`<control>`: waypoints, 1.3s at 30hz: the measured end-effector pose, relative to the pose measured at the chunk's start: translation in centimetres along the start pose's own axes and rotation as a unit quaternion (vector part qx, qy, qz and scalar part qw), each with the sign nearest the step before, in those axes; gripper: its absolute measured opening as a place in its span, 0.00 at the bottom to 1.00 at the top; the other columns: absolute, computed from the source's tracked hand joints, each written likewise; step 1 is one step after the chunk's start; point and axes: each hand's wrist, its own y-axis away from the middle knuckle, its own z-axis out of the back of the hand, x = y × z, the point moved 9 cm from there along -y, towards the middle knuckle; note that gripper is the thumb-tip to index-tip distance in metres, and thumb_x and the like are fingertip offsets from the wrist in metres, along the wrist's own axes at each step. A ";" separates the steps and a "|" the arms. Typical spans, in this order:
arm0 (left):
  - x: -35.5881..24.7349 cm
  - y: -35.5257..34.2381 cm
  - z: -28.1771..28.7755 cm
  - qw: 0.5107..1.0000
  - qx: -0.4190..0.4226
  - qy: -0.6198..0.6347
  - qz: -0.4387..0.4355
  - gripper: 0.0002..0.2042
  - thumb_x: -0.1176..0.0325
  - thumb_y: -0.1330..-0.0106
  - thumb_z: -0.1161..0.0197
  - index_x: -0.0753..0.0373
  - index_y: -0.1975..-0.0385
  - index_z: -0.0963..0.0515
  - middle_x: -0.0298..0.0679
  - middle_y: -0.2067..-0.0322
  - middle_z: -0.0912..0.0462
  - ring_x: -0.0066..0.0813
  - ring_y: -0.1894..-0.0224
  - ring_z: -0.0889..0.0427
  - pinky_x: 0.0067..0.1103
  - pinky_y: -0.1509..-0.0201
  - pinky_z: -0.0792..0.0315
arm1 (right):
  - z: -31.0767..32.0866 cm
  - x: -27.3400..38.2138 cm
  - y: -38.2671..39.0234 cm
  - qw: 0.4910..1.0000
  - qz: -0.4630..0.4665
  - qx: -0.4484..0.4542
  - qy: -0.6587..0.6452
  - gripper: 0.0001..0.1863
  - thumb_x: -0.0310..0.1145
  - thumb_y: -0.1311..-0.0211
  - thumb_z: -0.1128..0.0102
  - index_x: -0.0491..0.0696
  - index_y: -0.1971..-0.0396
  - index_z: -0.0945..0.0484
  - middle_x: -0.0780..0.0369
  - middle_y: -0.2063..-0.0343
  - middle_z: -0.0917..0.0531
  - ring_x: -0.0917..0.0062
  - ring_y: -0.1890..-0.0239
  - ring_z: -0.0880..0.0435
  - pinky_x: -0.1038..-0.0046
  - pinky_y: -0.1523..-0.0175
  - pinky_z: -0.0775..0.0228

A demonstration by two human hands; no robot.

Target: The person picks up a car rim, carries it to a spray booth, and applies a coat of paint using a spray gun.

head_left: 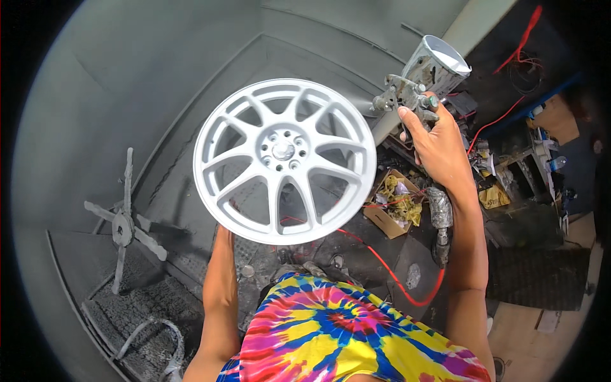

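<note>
A white multi-spoke wheel rim (284,234) is raised in the middle, face up. My left forearm reaches to its lower left edge, where my left hand (226,223) goes underneath, fingers hidden. At upper right my right hand (433,137) grips a paint-spattered spray gun (403,89) with a cup of white paint (433,70) on top. Its nozzle points left toward the rim, with a faint mist in front. Below that hand hangs a silver cylindrical fitting (440,216), joined to a red hose (407,293) that loops down past my tie-dye shirt.
Grey booth walls (114,76) curve round the left and back. A coated cross-armed stand (123,229) is at left, near a hooped tube (153,325). Right of centre lie an open cardboard box (380,213) with crumpled material and cluttered shelves (534,172) with a bottle.
</note>
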 end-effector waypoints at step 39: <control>32.1 33.5 1.6 0.921 -0.021 -0.309 0.236 0.14 0.67 0.28 0.44 0.67 0.55 0.14 0.44 0.62 0.10 0.34 0.64 0.11 0.28 0.57 0.18 | 8.3 -4.7 12.2 0.949 0.120 0.289 -0.040 0.16 0.33 0.24 0.37 0.40 0.45 0.23 0.68 0.63 0.17 0.87 0.62 0.25 0.79 0.55 0.29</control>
